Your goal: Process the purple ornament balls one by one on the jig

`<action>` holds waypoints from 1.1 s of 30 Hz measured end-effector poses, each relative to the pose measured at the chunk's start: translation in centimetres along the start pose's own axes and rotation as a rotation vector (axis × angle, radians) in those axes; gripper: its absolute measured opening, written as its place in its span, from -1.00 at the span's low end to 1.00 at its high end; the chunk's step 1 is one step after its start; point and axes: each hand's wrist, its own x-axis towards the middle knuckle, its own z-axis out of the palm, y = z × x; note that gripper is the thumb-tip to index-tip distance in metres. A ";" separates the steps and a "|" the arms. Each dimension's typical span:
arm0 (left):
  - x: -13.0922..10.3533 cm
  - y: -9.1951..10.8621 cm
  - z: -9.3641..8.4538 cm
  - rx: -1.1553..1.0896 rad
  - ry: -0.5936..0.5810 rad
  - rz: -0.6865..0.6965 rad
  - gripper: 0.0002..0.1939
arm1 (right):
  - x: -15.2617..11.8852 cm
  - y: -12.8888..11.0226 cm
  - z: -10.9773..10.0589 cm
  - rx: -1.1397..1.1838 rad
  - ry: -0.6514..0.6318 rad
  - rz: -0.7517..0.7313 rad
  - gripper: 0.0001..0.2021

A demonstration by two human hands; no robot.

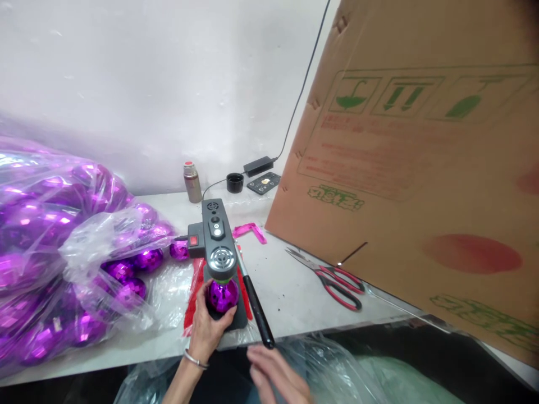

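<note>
A shiny purple ball [223,295] sits under the head of a small grey machine [217,238] with a red switch. My left hand [210,324], with a bangle on its wrist, is wrapped round the ball from the left and front. My right hand [275,373] is at the table's front edge, fingers extended and somewhat blurred, near the end of a black-handled tool [259,311]; no held object shows in it. Red material [195,300] lies beneath the machine.
A clear bag of purple balls [50,224] fills the left. Behind stand a flask [192,182], a black cap [234,182] and a power adapter [258,166]. Red-handled scissors [343,286] lie right, before a large cardboard box [400,168].
</note>
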 end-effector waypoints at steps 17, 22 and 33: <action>0.3 -1.5 0.7 -0.057 -0.080 0.010 -0.11 | 13.3 -3.1 -4.4 -0.210 0.131 -0.408 -0.44; 0.3 -1.3 0.7 -0.082 -0.068 0.009 -0.13 | 14.0 -3.6 -4.1 -0.217 0.158 -0.412 -0.54; 0.0 -1.3 1.0 -0.083 -0.086 0.002 -0.13 | 14.2 -4.5 -0.7 -0.002 0.231 -0.281 -0.63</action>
